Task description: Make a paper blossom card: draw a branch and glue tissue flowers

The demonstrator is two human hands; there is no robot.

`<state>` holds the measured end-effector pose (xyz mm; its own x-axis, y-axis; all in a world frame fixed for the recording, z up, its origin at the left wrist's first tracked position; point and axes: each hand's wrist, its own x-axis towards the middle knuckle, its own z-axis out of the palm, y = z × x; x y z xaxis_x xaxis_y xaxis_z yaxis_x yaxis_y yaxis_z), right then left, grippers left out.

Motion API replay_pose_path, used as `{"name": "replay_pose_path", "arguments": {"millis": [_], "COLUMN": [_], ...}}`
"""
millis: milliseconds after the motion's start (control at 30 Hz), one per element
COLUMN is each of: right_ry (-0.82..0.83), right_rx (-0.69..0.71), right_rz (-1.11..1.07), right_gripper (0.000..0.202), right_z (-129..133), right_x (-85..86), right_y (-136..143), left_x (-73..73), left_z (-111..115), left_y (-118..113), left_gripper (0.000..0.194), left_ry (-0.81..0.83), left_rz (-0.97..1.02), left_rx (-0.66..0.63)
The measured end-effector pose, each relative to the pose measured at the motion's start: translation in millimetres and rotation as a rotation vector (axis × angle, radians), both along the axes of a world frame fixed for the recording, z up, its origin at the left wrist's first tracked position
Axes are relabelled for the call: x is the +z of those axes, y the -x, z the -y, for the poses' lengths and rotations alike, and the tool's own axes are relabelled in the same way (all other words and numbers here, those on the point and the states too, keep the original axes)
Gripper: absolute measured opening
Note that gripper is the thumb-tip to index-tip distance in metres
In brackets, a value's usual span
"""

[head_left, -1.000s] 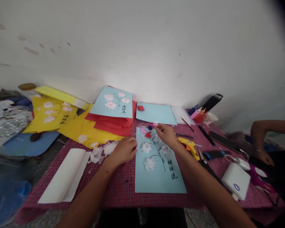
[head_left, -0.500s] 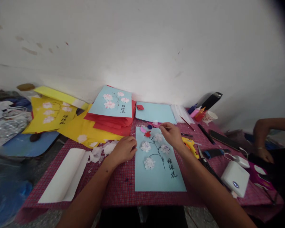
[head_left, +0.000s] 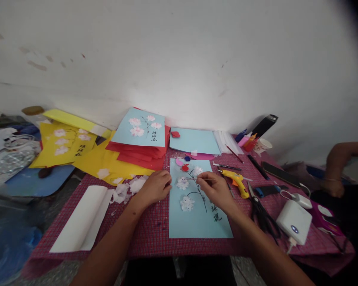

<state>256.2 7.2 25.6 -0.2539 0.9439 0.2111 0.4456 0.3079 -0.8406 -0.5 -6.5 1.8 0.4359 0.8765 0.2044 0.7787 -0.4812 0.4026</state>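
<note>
My right hand (head_left: 214, 190) pinches a thin brown stick (head_left: 207, 179) over a light-blue sheet (head_left: 191, 228). The stick's tip points left, at a white paper flower (head_left: 182, 182); whether it touches is too small to tell. Several such flowers with dark specks sit on a drawn black branch, beside black handwritten characters (head_left: 217, 217). Loosely curled, my left hand (head_left: 158, 186) rests by the sheet's left edge with nothing visible in it. Red paint (head_left: 185, 167), dark blue paint (head_left: 187, 158) and a pink piece (head_left: 179, 162) lie at the sheet's top.
A yellow glue gun (head_left: 237, 181), black scissors (head_left: 262, 216) and a white power bank (head_left: 294, 222) lie at right. Left are torn white paper (head_left: 121, 193) and a folded white sheet (head_left: 77, 222). Stacked red paper (head_left: 137, 153) stands behind. Another person's arm (head_left: 337, 171) shows far right.
My right hand has moved down and toward me from the paint at the sheet's top to the flowers, bringing the stick. My left hand stays nearly still.
</note>
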Motion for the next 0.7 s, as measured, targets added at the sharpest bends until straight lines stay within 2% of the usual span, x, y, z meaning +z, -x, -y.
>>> {"name": "replay_pose_path", "arguments": {"millis": [200,700], "right_ry": [-0.020,-0.055], "right_rx": [0.029,0.025], "right_rz": [0.081,0.099], "right_gripper": [0.014,0.013], "right_z": [-0.8,-0.4], "right_x": [-2.4,-3.5], "right_y": [4.4,4.1], "left_x": [0.4,-1.5], "left_z": [0.0,-0.4], "left_y": [0.0,0.7], "left_gripper": [0.003,0.001], "left_ry": [0.000,-0.001], "left_rz": [-0.004,0.013], "left_rx": [0.002,-0.004]}}
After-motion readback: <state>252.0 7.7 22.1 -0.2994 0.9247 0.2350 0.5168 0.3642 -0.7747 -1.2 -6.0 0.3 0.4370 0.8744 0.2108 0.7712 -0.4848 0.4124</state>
